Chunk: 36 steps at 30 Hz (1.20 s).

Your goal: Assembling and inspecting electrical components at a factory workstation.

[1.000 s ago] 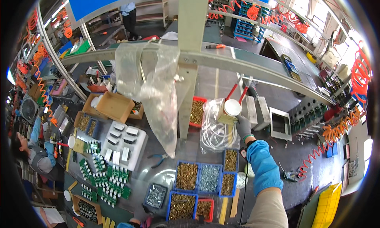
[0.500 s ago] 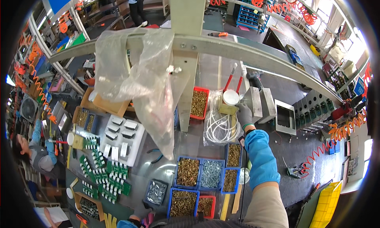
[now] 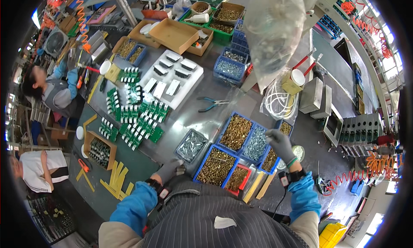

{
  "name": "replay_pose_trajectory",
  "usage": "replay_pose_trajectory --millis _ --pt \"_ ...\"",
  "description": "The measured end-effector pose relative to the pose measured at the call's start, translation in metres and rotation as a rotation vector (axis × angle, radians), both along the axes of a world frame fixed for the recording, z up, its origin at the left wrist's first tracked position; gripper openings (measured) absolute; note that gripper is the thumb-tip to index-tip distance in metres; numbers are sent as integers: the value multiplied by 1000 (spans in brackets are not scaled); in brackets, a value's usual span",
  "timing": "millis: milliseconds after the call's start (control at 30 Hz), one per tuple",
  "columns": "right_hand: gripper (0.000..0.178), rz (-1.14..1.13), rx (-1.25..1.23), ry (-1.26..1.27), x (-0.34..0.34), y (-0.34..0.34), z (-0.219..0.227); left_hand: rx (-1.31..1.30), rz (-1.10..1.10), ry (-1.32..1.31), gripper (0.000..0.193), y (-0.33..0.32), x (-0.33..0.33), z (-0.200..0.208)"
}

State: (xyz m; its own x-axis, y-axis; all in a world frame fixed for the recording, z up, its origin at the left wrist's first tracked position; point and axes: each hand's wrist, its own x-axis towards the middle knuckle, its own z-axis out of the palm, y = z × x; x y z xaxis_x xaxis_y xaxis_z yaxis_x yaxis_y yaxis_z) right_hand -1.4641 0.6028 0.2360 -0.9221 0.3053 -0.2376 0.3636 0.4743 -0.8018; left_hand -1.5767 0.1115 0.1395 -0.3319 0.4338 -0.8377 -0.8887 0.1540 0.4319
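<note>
My right hand [image 3: 281, 145], in a grey glove, hovers over the right edge of a blue bin of silver screws [image 3: 254, 144]. Its fingers are loosely bent and a little apart, with nothing visible in them. Close by is a small blue bin of brass-coloured parts [image 3: 269, 160]. My left hand [image 3: 171, 170], also gloved, is close to my body with its fingers curled in; whatever they hold is too small to make out. It is near a bin of silver metal parts [image 3: 191, 145] and a blue bin of brass-coloured screws [image 3: 216, 166].
Pliers [image 3: 213, 104] lie mid-table, beside green circuit boards [image 3: 146, 119] and a white foam tray [image 3: 189, 85]. A plastic bag [image 3: 275, 33] hangs over the far side. To the right stand metal boxes [image 3: 316, 97] and a white tub [image 3: 293, 81]. A co-worker [image 3: 53, 89] is at left.
My right hand has come back from beside the white tub to the screw bins. My left hand has come further into view. The whole view has swung left and down.
</note>
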Motion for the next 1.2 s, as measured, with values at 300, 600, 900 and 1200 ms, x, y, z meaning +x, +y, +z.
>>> replay_pose_trajectory --millis 300,600,900,1200 --pt "28 170 -37 -76 9 -64 11 -42 106 61 27 -17 -3 -35" --pt "24 7 -54 -64 75 -78 8 -119 -20 179 31 -3 4 -62" --pt "26 282 -163 -205 40 -184 12 -295 9 656 31 7 -18 -59" --pt "26 355 -207 -205 11 -227 13 -339 -391 855 51 -19 -103 16"
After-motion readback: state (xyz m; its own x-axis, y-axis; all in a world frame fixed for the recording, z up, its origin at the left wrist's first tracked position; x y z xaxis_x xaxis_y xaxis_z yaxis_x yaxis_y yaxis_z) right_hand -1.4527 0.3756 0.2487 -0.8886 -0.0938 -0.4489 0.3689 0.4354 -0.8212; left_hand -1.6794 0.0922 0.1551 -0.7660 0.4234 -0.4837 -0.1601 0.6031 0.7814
